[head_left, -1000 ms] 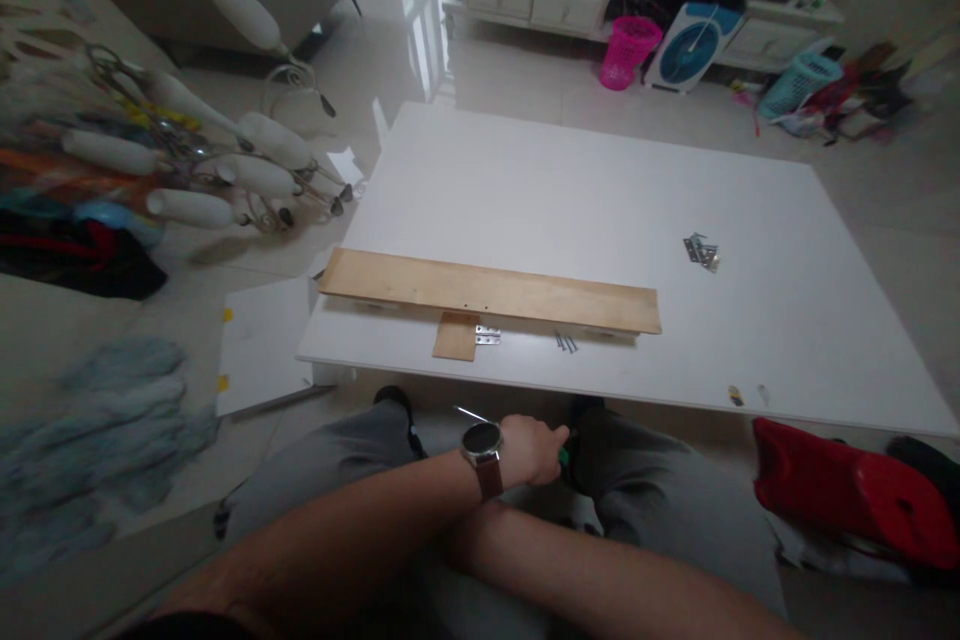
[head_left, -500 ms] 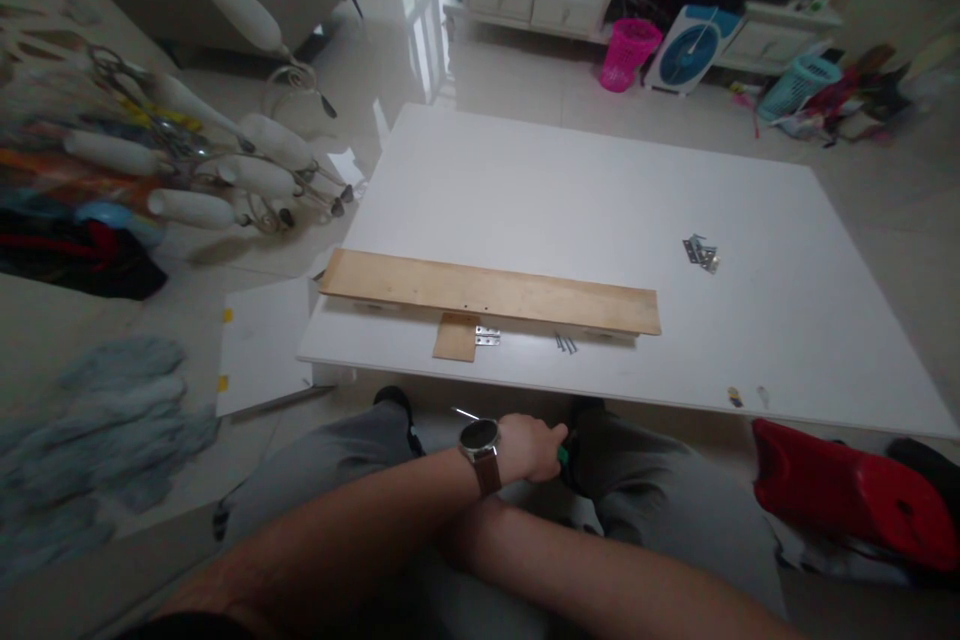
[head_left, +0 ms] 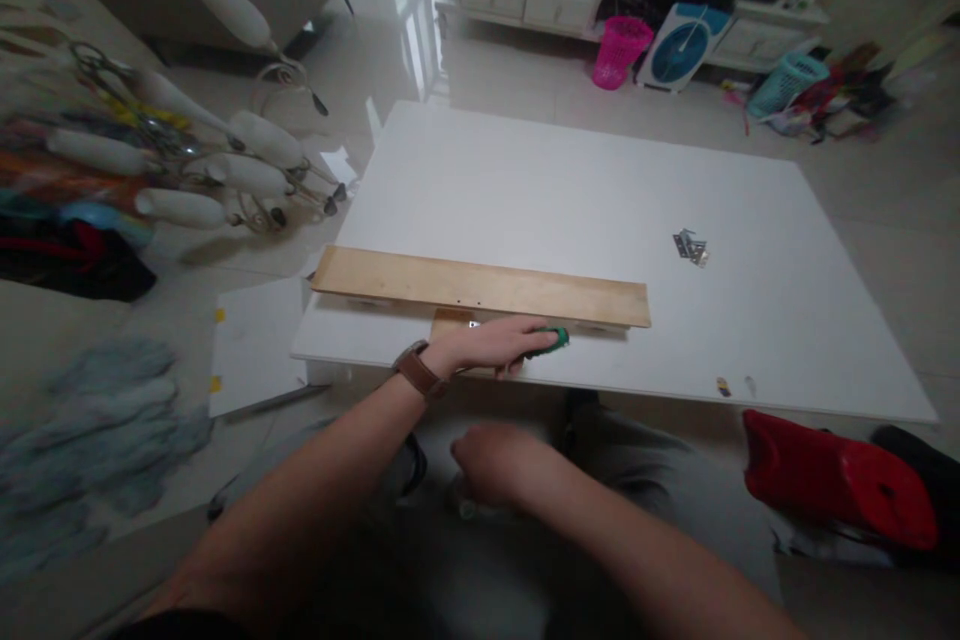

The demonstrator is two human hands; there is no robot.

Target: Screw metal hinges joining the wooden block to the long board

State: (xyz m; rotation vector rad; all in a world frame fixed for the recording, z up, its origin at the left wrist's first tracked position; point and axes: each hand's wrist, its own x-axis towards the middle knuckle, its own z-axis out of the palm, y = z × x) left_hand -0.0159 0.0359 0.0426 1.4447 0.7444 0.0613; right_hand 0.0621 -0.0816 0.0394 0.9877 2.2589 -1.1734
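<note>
My left hand (head_left: 499,345), wearing a watch with a brown strap, reaches over the near edge of the white panel (head_left: 525,190). Its fingers are closed on a green-handled screwdriver (head_left: 553,341), whose shaft is mostly hidden beneath the hand and wrist. Behind the hand lies a long wooden board (head_left: 480,288). A small wooden piece (head_left: 450,323) and part of a metal hinge (head_left: 474,325) show past my fingers. Below the panel edge, my right hand (head_left: 491,460) is closed and slightly blurred; a pale round thing (head_left: 465,508) sits under it, too unclear to name.
Loose hinges and screws (head_left: 690,247) lie on the panel's right half. Two small bits (head_left: 722,386) are at its near right edge. A red case (head_left: 836,480) stands right of my legs. A white lamp (head_left: 251,170) and a grey fluffy cloth (head_left: 112,440) occupy the left floor.
My left hand has moved up from between my knees onto the panel's near edge with the screwdriver. My right hand has come into view from beneath the left arm.
</note>
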